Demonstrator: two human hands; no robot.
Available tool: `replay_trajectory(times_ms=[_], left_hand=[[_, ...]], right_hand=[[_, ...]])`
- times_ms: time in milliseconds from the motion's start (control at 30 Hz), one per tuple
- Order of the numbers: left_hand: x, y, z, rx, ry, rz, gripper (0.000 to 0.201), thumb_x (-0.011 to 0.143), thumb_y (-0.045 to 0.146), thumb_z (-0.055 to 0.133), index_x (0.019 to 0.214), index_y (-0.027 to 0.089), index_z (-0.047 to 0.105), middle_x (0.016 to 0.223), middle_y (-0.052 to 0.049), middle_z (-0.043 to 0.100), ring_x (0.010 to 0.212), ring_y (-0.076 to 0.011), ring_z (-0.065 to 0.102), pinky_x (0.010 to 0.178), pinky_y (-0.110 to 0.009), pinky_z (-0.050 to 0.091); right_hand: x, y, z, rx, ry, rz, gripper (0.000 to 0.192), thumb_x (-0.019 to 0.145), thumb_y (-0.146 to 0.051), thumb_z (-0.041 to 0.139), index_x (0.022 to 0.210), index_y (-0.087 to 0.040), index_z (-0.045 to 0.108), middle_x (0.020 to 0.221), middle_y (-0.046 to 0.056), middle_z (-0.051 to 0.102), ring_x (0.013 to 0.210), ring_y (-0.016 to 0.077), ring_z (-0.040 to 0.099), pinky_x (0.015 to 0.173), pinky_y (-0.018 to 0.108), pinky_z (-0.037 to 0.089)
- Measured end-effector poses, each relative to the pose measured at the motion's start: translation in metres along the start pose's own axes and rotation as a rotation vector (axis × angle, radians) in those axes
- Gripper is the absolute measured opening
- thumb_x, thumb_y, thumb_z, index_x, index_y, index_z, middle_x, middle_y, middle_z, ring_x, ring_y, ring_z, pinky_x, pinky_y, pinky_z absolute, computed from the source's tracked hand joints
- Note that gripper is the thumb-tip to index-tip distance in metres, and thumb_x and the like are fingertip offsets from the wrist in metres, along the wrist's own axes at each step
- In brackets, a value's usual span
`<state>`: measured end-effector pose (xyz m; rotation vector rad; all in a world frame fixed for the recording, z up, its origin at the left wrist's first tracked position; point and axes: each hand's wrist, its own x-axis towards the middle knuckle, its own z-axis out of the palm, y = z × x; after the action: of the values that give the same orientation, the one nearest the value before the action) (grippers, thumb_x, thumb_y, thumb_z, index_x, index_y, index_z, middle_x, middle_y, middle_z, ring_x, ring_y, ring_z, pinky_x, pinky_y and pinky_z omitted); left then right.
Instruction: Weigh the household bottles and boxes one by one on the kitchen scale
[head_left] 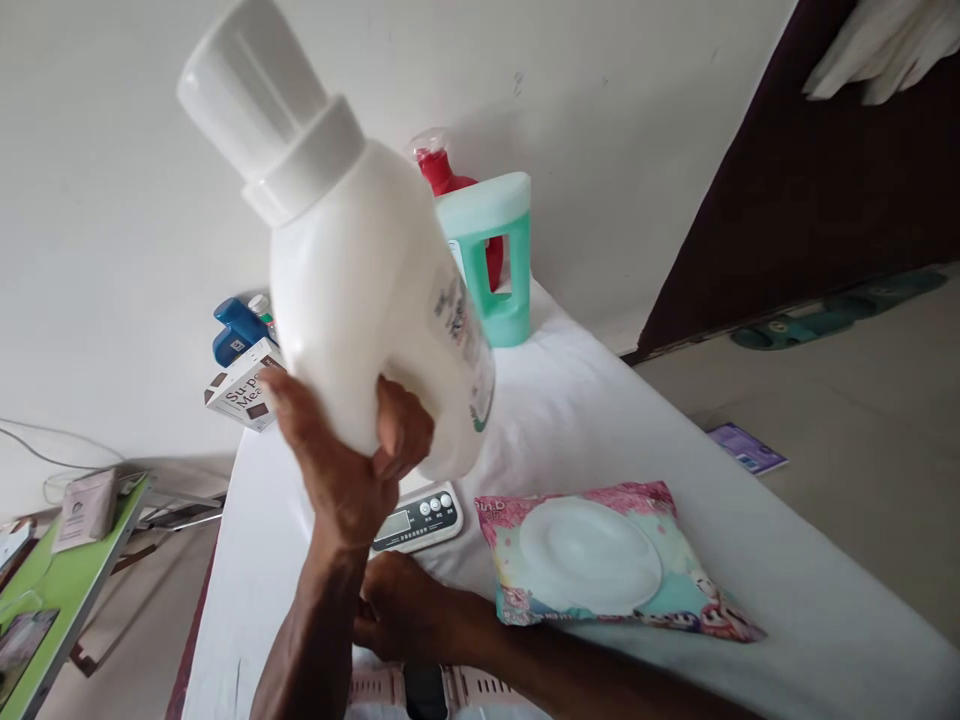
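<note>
**White bottle held up over the scale**

We hold a white bottle (367, 290) aloft in our left hand (341, 460), grip clamped around its base, fingers wrapped under it and thumb on the near side. The bottle tilts, its wide white cap (262, 100) pointing up and to the left. It hangs above a small scale (420, 518) that sits on the white-covered counter (750, 560).

Our right hand (401, 605) rests low on the counter just in front of the scale, fingers curled together; we cannot tell whether it holds anything.

Just right of the scale lies a pink wipes pack (607, 560) with a white lid. At the far end stand a teal jug (491, 255) and a red bottle (450, 175) behind it. On the left, a small box (244, 390) lies beside a blue item (236, 330).
</note>
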<state>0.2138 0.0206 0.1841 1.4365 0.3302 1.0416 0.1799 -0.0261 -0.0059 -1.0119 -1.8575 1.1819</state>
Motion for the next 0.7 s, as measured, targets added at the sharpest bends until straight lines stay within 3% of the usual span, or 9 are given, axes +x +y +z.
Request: replay_trajectory(times_ms=[67, 200, 333, 500, 700], left_hand=[[-0.005, 0.009, -0.021, 0.009, -0.002, -0.011, 0.088, 0.083, 0.097, 0.035, 0.041, 0.02, 0.041, 0.032, 0.003, 0.024, 0.029, -0.0082, 0.028, 0.035, -0.027, 0.026], [-0.02, 0.016, -0.062, 0.065, 0.014, -0.024, 0.087, 0.08, 0.097, 0.041, 0.041, 0.019, 0.043, 0.033, 0.003, 0.026, 0.03, -0.0085, 0.032, 0.036, -0.026, 0.029], [-0.032, 0.014, -0.088, 0.136, 0.0, -0.033, 0.085, 0.08, 0.094, 0.048, 0.042, 0.019, 0.043, 0.033, 0.003, 0.026, 0.032, -0.0088, 0.031, 0.037, -0.026, 0.026], [-0.039, 0.008, -0.1, 0.132, 0.018, -0.067, 0.084, 0.085, 0.092, 0.044, 0.042, 0.02, 0.041, 0.033, 0.002, 0.026, 0.033, -0.0091, 0.03, 0.037, -0.026, 0.024], [-0.041, -0.002, -0.095, 0.134, 0.053, -0.117, 0.085, 0.086, 0.093, 0.038, 0.04, 0.021, 0.038, 0.032, 0.002, 0.021, 0.032, -0.0096, 0.026, 0.036, -0.027, 0.022]], right_hand=[[0.002, 0.001, 0.001, 0.006, 0.011, 0.02, 0.026, 0.081, -0.021, 0.073, 0.068, -0.018, 0.051, 0.065, -0.005, 0.057, 0.066, 0.0107, 0.054, 0.062, 0.023, 0.034], [0.0, -0.002, -0.002, 0.066, 0.004, 0.06, 0.026, 0.081, -0.025, 0.073, 0.07, -0.02, 0.049, 0.066, -0.006, 0.055, 0.064, 0.0104, 0.051, 0.062, 0.022, 0.033], [-0.005, -0.007, -0.008, 0.106, -0.026, 0.096, 0.022, 0.083, -0.024, 0.069, 0.072, -0.021, 0.05, 0.067, -0.006, 0.055, 0.064, 0.0103, 0.051, 0.061, 0.022, 0.033], [-0.005, -0.006, -0.006, 0.102, -0.005, 0.09, 0.021, 0.083, -0.022, 0.07, 0.073, -0.02, 0.051, 0.066, -0.007, 0.053, 0.063, 0.0088, 0.047, 0.061, 0.022, 0.03], [-0.005, -0.005, -0.005, 0.086, -0.009, 0.098, 0.022, 0.083, -0.022, 0.07, 0.072, -0.02, 0.051, 0.066, -0.007, 0.051, 0.063, 0.0087, 0.045, 0.061, 0.022, 0.03]])
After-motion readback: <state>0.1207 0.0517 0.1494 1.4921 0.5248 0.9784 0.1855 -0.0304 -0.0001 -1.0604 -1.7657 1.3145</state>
